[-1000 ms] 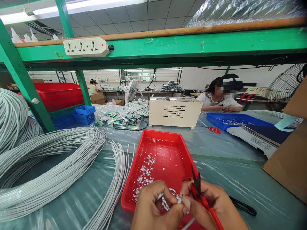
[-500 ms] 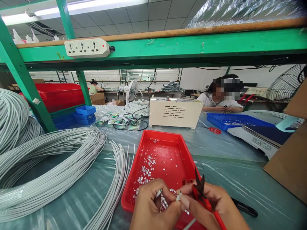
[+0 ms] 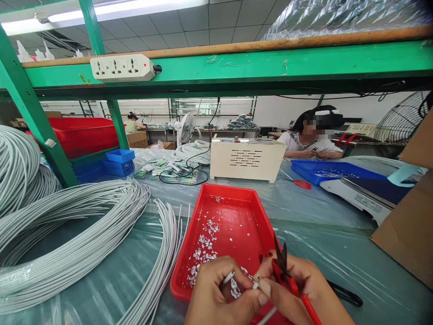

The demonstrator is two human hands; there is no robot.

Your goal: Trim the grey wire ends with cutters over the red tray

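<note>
Head view, only view. Both hands work at the near edge of the bench, over the near end of the red tray [image 3: 223,212].

Left hand [image 3: 216,298]: fingers closed in a pinch on the end of a thin white wire [image 3: 228,277], held just above the tray.

Right hand [image 3: 297,293]: closed around the red snips [image 3: 286,277], blades pointing up and slightly parted; thumb and forefinger also pinch a short wire end [image 3: 256,284] just beside the left hand's piece. A length of white wire runs down out of frame between the hands.

Progress, as judged: the tray holds a scatter of small white offcuts [image 3: 204,250], too many to count, thickest near the hands, so a good number of ends appear already trimmed. To the left lie large coils of white cable [image 3: 67,225] and a fan of loose cut lengths [image 3: 165,253], also beyond counting; much stock looks unworked.

Counts: one red tray, one pair of snips in hand, one black-handled tool [image 3: 343,292] on the plastic sheet right of the hands, one red scissors [image 3: 301,183] farther off, one cream box unit [image 3: 246,158], one blue tray [image 3: 334,170] far right. One co-worker [image 3: 311,137] sits behind the blue tray.
</note>
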